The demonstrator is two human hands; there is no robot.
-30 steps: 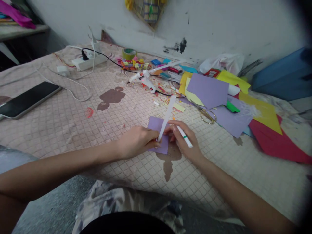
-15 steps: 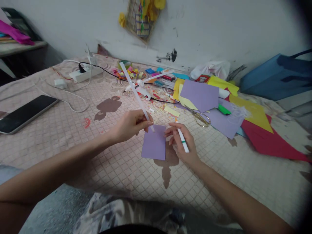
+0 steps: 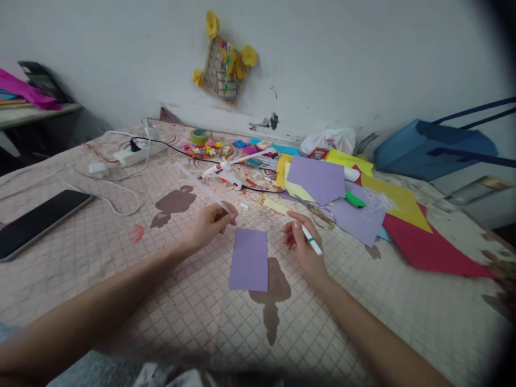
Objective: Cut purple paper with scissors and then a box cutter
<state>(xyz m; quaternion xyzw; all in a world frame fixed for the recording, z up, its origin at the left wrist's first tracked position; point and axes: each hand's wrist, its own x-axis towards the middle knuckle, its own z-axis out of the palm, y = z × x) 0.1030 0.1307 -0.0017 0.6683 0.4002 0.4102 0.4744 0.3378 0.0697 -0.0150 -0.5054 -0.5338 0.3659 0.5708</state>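
No text, brand, number or sign readable. Red packet [image 3: 318, 153], right of and slightly beyond the glue gun [image 3: 226, 175]: pale marks, possibly lettering, too small to make out. Gun's own body: small dark patch, maybe a label, illegible. Pen [image 3: 312, 239], to the gun's right and nearer the viewer: green band, any print too small. Tape roll [image 3: 200, 136], beyond gun and to its left: nothing legible.

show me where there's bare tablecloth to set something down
Bare cloth lies between phone and left forearm, on the near side of the purple card, and between right forearm and red sheet. It is crowded toward the wall, around the glue gun, scissors and paper pile.
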